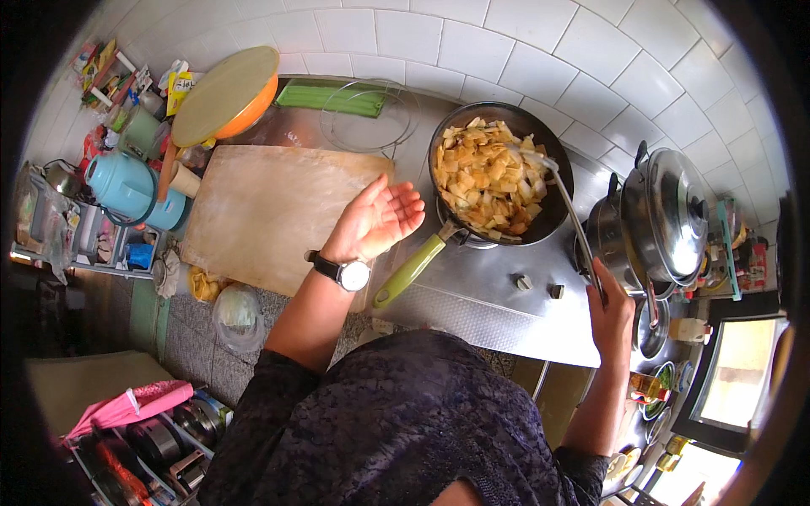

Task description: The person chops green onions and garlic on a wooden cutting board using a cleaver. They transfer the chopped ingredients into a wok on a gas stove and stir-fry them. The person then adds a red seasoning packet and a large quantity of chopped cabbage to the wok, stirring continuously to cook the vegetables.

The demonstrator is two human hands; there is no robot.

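Note:
My right hand (612, 310) grips the handle of a metal cooking spatula (573, 209), whose head lies among pale, browned food pieces (490, 174) in a dark frying pan (557, 221). The pan rests on the steel gas stove, its green handle (410, 271) slanting towards me on the left. My left hand (383, 218) is palm up with fingers slightly curled, holding nothing, between a wooden board (272, 209) and the pan; a wristwatch (353, 276) is on that wrist.
Stacked metal pots with a lid (674, 212) stand right of the pan. Behind the board are a round wire rack (326, 120) and a green tray (297, 95). An orange basin (250, 111) and a blue jug (126, 183) stand left. Two stove knobs (523, 282) are in front of the pan.

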